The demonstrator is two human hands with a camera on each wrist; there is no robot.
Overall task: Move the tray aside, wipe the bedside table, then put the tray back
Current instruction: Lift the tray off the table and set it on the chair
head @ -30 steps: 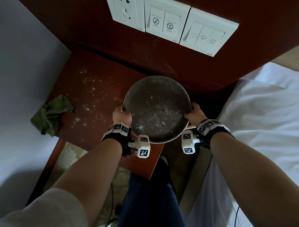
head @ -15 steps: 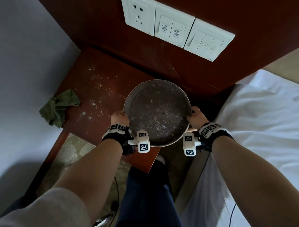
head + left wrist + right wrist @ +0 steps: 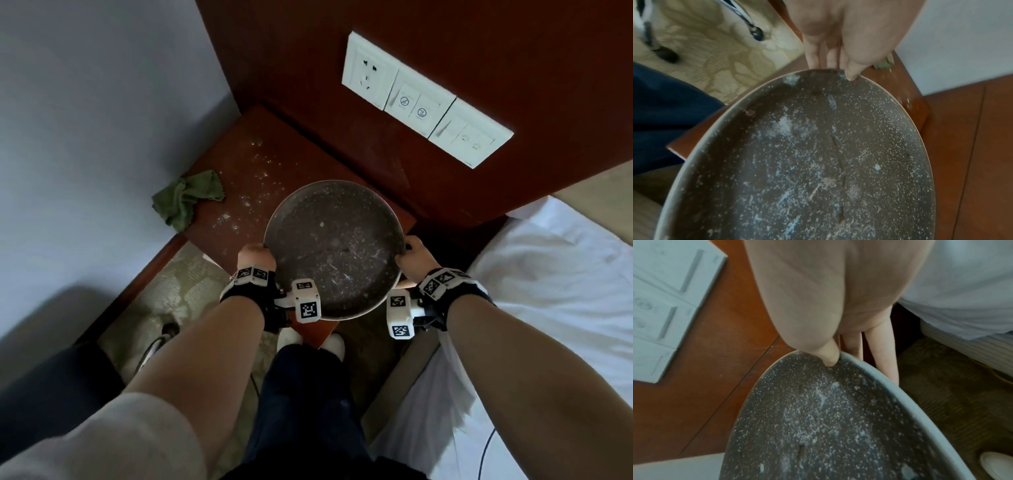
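Pinching one tray [image 3: 334, 250]: left hand [image 3: 256, 257], right hand [image 3: 412, 257]; one cloth [image 3: 185, 198], seemingly crumpled.

Both hands have drawn the tray [image 3: 334, 246] nearer the bedside table's [image 3: 246, 192] front edge.

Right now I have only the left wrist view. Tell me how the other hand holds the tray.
Observer: The right hand grips the tray at its rim, with the thumb over the inside edge and the fingers underneath.
Operator: Name what lies to the tray's right.
Observer: A bed with white sheets, just past the right hand.
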